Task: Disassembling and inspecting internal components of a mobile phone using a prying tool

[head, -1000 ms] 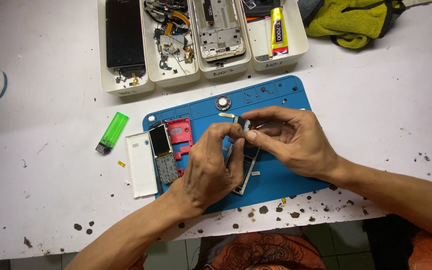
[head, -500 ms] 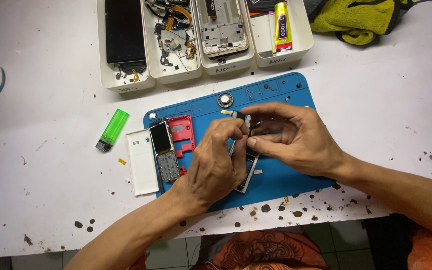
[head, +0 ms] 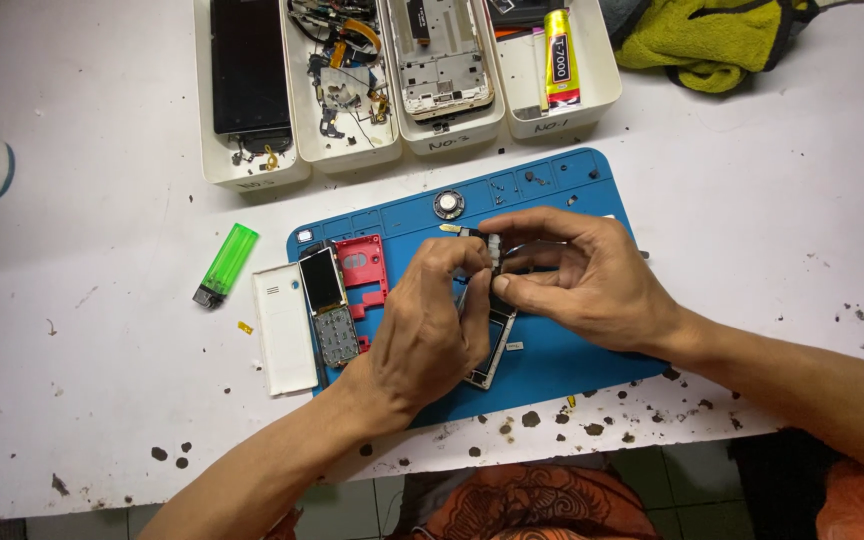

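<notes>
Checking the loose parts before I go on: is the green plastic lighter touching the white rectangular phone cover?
Apart. The head view shows the green plastic lighter lying left of the white rectangular phone cover, with a strip of bare white table between them.

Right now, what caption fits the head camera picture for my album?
Left hand and right hand pinch a small phone part above the blue repair mat.

My left hand (head: 432, 325) has crept a little closer to my right hand (head: 582, 280), so my left thumb and forefinger now pinch the small pale grey plastic part (head: 493, 250) from the other side; a second ago that part sat more in my right fingertips alone. My right forefinger now lies stretched out straighter above it
</notes>
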